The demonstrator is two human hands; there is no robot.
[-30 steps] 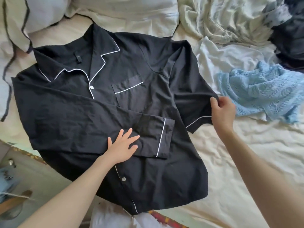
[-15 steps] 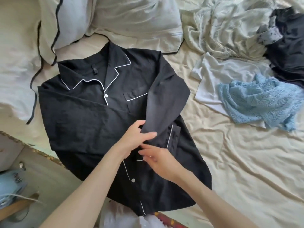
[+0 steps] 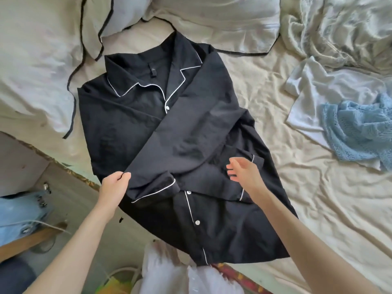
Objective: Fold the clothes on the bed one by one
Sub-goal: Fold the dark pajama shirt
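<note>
Fingers point(image 3: 125, 177) pinch 1 black shirt point(image 3: 127, 128); 2 pillows point(image 3: 38, 77).

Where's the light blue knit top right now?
In the head view the light blue knit top lies crumpled at the right edge of the bed, on top of a white garment, to the right of the black pajama shirt.

Head view, steeply down — bed point(image 3: 297, 187), seemingly close
</note>
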